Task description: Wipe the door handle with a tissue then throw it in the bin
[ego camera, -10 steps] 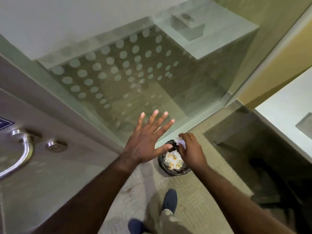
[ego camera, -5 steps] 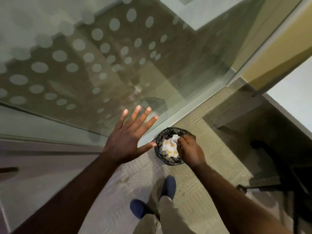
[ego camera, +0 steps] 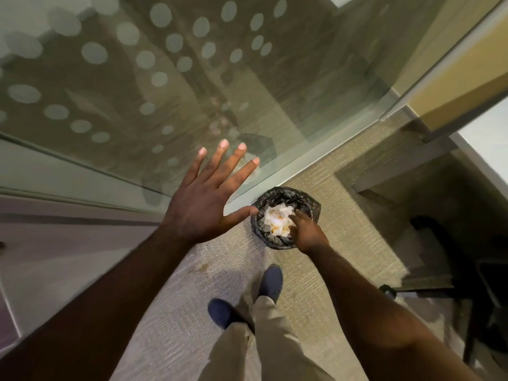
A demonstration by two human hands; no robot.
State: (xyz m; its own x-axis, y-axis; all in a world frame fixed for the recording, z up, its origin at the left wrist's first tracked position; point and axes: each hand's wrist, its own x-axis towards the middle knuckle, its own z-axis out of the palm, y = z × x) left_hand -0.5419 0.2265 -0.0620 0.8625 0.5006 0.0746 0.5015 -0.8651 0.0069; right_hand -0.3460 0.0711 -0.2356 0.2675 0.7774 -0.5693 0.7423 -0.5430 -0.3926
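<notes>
Right hand (ego camera: 308,232), reaching down into the mouth of the bin (ego camera: 286,217), fingers pointing left into the heap of crumpled white tissue (ego camera: 276,220) inside; whether the fingers are closed on a piece or have let go cannot be told, as the hand covers its own fingertips. No separate tissue can be told apart from the stained white paper filling the bin. Left hand (ego camera: 204,199), empty, fingers spread wide apart, palm down, held in the air left of the bin, its thumb tip appearing just beside the bin's left rim. Bin: small, round, lined with a black plastic bag (ego camera: 261,229) folded over the rim, standing on the pale carpet (ego camera: 176,312) just near of the base rail of a glass partition (ego camera: 165,78) bearing frosted dots. Nearer the camera, two dark blue shoes (ego camera: 270,279) and beige trouser legs (ego camera: 264,339) of the person, directly near of the bin. At right, a white desk top (ego camera: 486,133) with dark shadow beneath it and part of a black chair base (ego camera: 428,291). At far left, a grey door panel (ego camera: 55,257).
</notes>
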